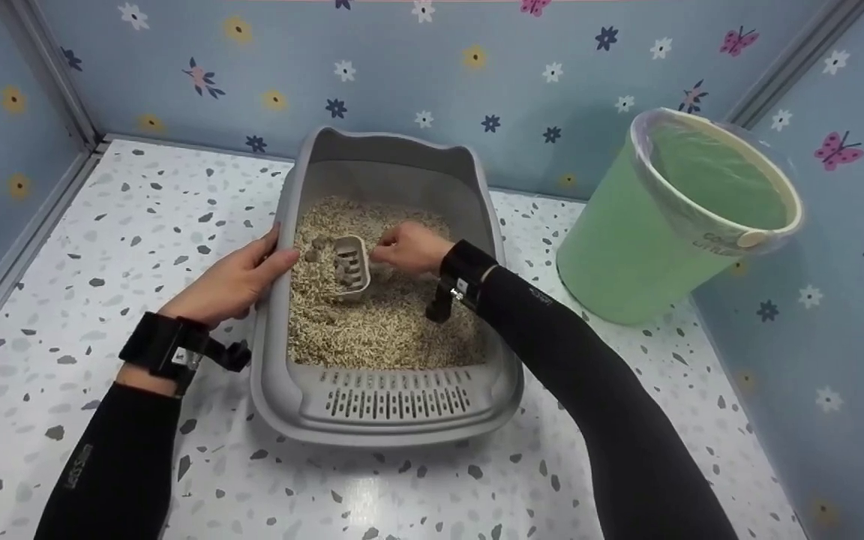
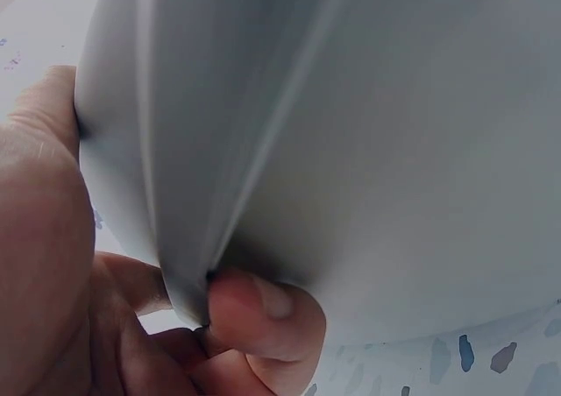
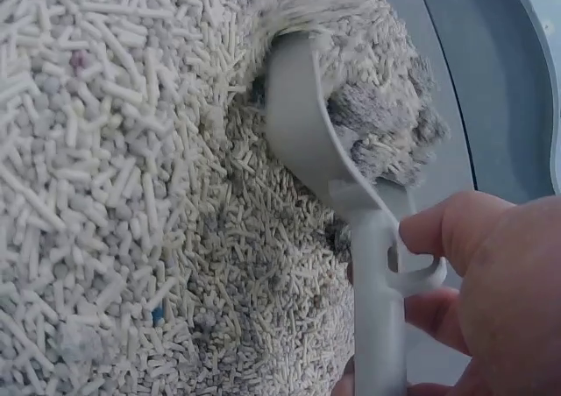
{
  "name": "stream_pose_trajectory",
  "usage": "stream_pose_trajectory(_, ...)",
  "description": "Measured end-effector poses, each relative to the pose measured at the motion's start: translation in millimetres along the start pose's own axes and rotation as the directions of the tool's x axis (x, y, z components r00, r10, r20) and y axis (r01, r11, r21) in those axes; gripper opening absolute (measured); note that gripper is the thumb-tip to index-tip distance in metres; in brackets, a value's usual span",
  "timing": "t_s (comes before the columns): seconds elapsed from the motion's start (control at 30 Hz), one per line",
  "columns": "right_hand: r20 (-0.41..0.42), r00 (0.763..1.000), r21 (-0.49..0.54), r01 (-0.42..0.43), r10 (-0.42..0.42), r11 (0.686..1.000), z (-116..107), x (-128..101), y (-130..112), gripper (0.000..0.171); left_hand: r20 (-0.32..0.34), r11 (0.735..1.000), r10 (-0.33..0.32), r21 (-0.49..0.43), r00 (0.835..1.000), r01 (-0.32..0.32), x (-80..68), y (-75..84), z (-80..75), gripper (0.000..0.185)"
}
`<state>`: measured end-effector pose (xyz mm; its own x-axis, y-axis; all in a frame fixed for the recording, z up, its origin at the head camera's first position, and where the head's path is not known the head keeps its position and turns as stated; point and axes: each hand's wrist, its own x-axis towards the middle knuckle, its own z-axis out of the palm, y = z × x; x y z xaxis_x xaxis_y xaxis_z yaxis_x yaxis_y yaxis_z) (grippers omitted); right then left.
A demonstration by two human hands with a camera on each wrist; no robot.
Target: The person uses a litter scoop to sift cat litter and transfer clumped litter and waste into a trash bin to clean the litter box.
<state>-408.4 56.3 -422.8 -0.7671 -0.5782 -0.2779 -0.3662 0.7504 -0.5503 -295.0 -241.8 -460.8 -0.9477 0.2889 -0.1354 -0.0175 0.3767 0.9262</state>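
A grey litter box [image 1: 387, 433] stands on the floor with pellet litter [image 1: 372, 334] spread inside. My left hand [image 1: 226, 281] grips its left rim, with the thumb over the top and fingers curled under the edge in the left wrist view. My right hand [image 1: 415, 249] holds a slotted litter scoop [image 3: 302, 120] by its handle [image 3: 379, 326]. The scoop lies at the litter's surface, left of the right hand in the head view. Dark clumps [image 3: 372, 111] and loose pellets sit in and around its head. Some fingers of the right hand are hidden behind the handle.
A green bin [image 1: 619, 240] with a clear plastic liner stands on the floor right of the litter box. Flower-patterned panels [image 1: 402, 75] enclose the back and sides. The box has a perforated front ledge [image 1: 394, 386] and a raised back wall.
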Motion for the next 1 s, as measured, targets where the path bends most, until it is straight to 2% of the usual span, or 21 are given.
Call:
stream_pose_trajectory(0.1,-0.005,1.000,0.068,-0.022,0.023,0.997,1.8,-2.0,0.0,0.034,0.001,1.000,-0.010,0.008,1.000,0.010,-0.7,-0.2,-0.4,0.086)
stream_pose_trajectory(0.27,0.001,0.998,0.134,-0.056,0.057,0.989,2.1,-4.1,0.1,0.040,0.003,1.000,-0.021,0.018,1.000,0.021,0.1,-0.2,-0.2,0.086)
stream_pose_trajectory(0.33,0.003,0.998,0.140,-0.056,0.056,0.989,2.1,-4.2,0.0,0.043,0.002,1.000,-0.025,0.019,1.000,0.025,1.0,-0.6,0.0,0.085)
stream_pose_trajectory(0.47,0.011,0.998,0.152,-0.061,0.060,0.987,2.1,-3.9,-1.4,0.036,0.001,0.999,-0.028,0.026,1.000,0.028,0.9,-2.1,-0.2,0.084)
stream_pose_trajectory(0.73,0.004,0.995,0.167,-0.095,0.096,0.981,1.2,-5.2,-4.2,0.034,0.001,1.000,-0.006,0.003,1.000,0.006,0.8,0.6,0.1,0.083)
stream_pose_trajectory(1.0,0.029,0.993,0.233,-0.121,0.118,0.965,0.4,-10.2,-4.6,0.033,0.000,1.000,-0.004,0.002,1.000,0.004,0.6,3.3,0.9,0.084)
